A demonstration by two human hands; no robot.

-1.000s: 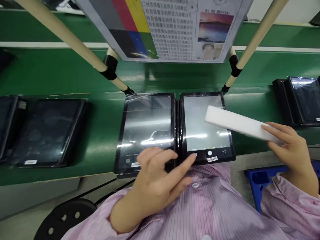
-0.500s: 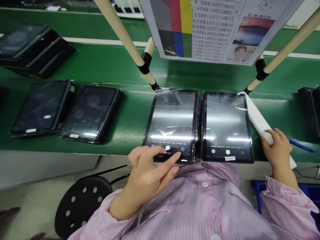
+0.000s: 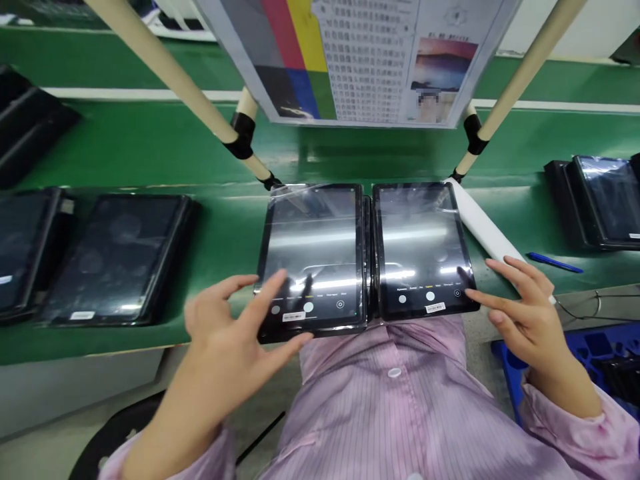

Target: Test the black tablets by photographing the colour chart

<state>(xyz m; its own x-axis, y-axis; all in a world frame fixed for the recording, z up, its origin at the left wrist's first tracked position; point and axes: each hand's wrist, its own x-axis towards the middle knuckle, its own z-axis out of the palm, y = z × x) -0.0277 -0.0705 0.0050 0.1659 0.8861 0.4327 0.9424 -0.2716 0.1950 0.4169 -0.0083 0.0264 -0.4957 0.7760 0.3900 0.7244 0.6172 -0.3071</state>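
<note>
Two tablets lie side by side at the bench's front edge, each with a camera screen lit. Over the lower left corner of the left tablet (image 3: 315,247) hovers my left hand (image 3: 230,333), fingers spread and holding nothing; whether a fingertip touches the glass I cannot tell. My right hand (image 3: 530,317) is at the lower right corner of the right tablet (image 3: 420,237). Its index finger points at the round icon there, the other fingers apart. Beyond that hand a white bar (image 3: 485,220) slants from the tablet's upper corner.
A printed chart (image 3: 370,67) hangs from beige poles above the tablets. More tablets lie to the left (image 3: 120,253), and a stack of tablets (image 3: 605,200) stands at the right. A blue pen (image 3: 555,262) lies near the right edge. Below are a blue tray (image 3: 590,353) and a black stool (image 3: 115,440).
My left hand has moved left, off the left tablet's lower icons, and spread. My right hand has left the white bar and come to the right tablet's corner. The view has shifted right.
</note>
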